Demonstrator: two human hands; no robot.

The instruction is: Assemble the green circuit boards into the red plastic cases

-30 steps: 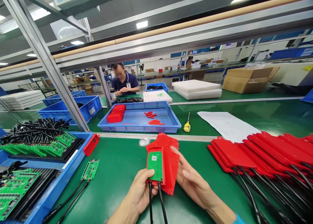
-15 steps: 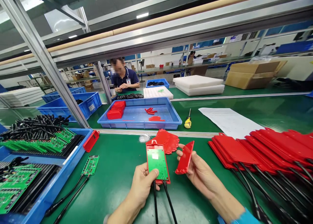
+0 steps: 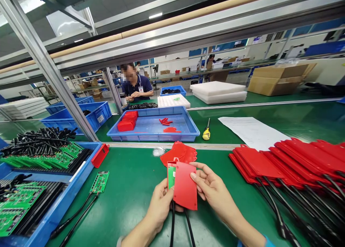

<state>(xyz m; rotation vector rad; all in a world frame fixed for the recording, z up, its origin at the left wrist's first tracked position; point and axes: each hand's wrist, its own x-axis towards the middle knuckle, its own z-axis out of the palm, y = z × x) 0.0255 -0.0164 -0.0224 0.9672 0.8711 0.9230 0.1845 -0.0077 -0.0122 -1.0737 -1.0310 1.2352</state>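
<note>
My left hand (image 3: 161, 200) is closed on a red plastic case with a green circuit board (image 3: 170, 177) in it; two black cables hang from its lower end. In my right hand (image 3: 211, 186) is a red cover (image 3: 185, 186), pinched by its right edge. The cover lies over most of the board, slightly askew, leaving a strip of green at the left. Whether it touches the case all round I cannot tell. Just behind, several loose red covers (image 3: 183, 152) lie fanned on the green bench.
Left stands a blue bin (image 3: 78, 177) of boards, with a single cabled board (image 3: 99, 182) beside it. A stack of cabled red cases (image 3: 258, 164) lies at right. Beyond are a blue tray (image 3: 153, 136), a yellow screwdriver (image 3: 206, 133) and paper (image 3: 250, 130). A co-worker (image 3: 137, 85) sits across.
My right hand has moved left and turned the red cover flat over the board. My left hand, still gripping the case, has shifted slightly right.
</note>
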